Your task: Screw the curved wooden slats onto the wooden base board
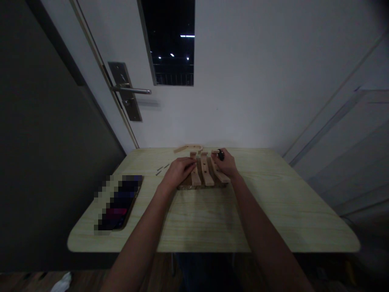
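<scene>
A small wooden rack point(204, 175) made of three pale slats on a darker base lies at the far middle of the light wood table point(212, 219). My left hand point(178, 171) rests on its left side, fingers curled over the left slat. My right hand point(226, 163) sits on the right slat, closed round a small dark object point(221, 154) that I cannot name. A curved wooden piece point(188, 148) lies just behind the rack.
Three small dark screws point(162, 168) lie left of the rack. A phone with a blurred screen point(120, 205) lies at the table's left front. A white door with a metal handle point(131, 91) and dark window stands behind.
</scene>
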The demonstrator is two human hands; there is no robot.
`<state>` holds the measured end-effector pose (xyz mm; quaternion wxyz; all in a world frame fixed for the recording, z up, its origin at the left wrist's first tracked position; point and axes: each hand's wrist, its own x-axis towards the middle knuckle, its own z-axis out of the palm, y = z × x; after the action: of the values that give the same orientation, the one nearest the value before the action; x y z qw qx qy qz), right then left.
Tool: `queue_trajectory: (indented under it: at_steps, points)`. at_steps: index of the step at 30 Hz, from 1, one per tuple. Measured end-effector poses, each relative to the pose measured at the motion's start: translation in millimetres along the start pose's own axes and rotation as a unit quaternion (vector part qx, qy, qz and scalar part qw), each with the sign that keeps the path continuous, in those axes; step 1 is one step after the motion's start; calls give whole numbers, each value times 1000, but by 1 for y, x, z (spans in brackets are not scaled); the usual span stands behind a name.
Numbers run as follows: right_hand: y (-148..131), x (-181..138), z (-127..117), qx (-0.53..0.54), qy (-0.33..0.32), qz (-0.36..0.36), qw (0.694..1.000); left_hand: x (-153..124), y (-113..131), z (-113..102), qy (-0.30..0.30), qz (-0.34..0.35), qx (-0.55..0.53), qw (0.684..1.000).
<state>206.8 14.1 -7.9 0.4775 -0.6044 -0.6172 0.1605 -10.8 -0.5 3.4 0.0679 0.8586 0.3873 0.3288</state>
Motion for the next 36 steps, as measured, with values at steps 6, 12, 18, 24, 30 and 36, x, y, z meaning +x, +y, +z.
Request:
queue_trajectory:
  at_steps: [6,12,18,24,30,36]
  points:
    - [1,1,1,2,4,-2,1000,0,-3,1,5,3,-1,1000]
    - [0,1,1,-4,3,7,1000,1,-3,0,-2,-5,11,1000]
    - [2,2,2,-9,4,2,1000,1,0,-2,-7,6,21,1000]
    - [5,2,2,-5,2,-2,1000,1,1,0,4,-10,15,1000]
    - [2,2,1,-4,3,4,1000,1,6,0,-2,-39,28,999]
    - [1,1,2,2,5,3,1000,1,6,0,3,-42,52,998]
